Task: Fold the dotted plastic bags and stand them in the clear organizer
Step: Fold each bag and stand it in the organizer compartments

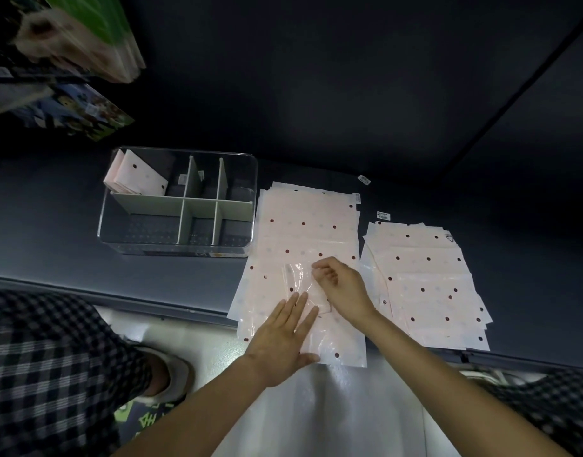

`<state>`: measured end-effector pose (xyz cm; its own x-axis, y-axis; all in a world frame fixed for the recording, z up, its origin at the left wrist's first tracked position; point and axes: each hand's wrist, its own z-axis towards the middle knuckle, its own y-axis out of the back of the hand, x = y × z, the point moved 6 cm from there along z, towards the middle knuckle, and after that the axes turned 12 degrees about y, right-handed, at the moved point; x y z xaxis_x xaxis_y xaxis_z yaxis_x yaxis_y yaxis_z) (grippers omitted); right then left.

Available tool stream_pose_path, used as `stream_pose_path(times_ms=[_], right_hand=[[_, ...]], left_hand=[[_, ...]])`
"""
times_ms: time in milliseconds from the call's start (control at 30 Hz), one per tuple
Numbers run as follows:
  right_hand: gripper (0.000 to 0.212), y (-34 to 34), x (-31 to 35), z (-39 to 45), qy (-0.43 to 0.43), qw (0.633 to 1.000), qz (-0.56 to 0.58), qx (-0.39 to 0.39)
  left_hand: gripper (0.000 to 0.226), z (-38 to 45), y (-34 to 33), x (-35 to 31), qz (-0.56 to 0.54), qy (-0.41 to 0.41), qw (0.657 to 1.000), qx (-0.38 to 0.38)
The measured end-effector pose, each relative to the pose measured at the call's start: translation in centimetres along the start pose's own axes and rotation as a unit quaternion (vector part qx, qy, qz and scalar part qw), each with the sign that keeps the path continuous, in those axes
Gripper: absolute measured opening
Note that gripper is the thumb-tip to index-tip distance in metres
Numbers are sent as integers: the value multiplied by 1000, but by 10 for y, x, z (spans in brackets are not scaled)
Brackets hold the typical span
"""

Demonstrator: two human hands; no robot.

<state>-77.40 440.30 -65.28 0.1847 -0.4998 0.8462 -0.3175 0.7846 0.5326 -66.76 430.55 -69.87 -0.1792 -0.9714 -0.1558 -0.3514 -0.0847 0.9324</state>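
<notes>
With the left hand (281, 338) pressing flat on the top dotted bag (305, 272) at the table's (52, 225) near edge and the right hand (341, 285) pinching its fold, crease firmly before standing it in the clear organizer (179, 202).

Setting: a shop, most likely a retail shelf or display counter.
Surface: a dark grey shelf (69, 209) with a raised front lip, backed by a dark panel.
Price tags: small white barcode labels (383, 216) lie on the shelf just right of the clear organizer (179, 201), beyond the stacks of dotted bags (308, 225).
Stock: identical dotted bags lie in two flat piles right of the organizer, each bearing a printed label at a corner.
Merchandise: boxed goods with colourful printed packaging (85, 107) stand up left of the organizer, blurred.
Floor: pale flooring shows below the shelf's front edge.
</notes>
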Motion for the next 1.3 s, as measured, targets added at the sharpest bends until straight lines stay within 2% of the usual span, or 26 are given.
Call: stream_pose_path(times_ms=[100,167,267,333,400,467,567,633,700,967,1133,1200,1300], right_hand=[[19,-30,1,5,-89,968,208,110],[25,-41,-3,9,-138,945,263,136],[27,-43,-7,20,-183,919,333,108],[27,-39,-8,29,-185,920,340,64],[23,-27,-5,37,-135,954,268,2],[15,-10,2,35,-49,984,166,-30],[13,0,1,8,66,996,-10,55],[18,-4,-12,-17,107,977,-122,139],[21,-7,-23,-36,139,956,-189,177],[26,-8,-8,-45,262,908,-298,132],[27,-9,-10,-38,162,950,-237,123],[26,-13,-10,-37,154,947,-250,131],[29,-16,-9,-37,181,921,-303,162]], left_hand=[[82,0,-3,1,-1,13,1000,-2],[82,1,-6,2,-3,23,1000,-2],[83,-1,-8,2,-13,28,1000,-7],[83,0,-11,4,-23,25,999,-14],[82,1,-10,8,-43,25,998,-26],[79,3,-4,15,-77,31,995,-48],[70,7,9,30,-161,54,982,-86],[60,9,15,36,-204,61,972,-98],[52,11,18,39,-229,60,966,-102],[35,20,18,46,-276,73,956,-74],[35,19,15,47,-274,79,957,-49],[34,18,15,47,-272,79,958,-43],[33,15,18,48,-278,83,956,-39]])
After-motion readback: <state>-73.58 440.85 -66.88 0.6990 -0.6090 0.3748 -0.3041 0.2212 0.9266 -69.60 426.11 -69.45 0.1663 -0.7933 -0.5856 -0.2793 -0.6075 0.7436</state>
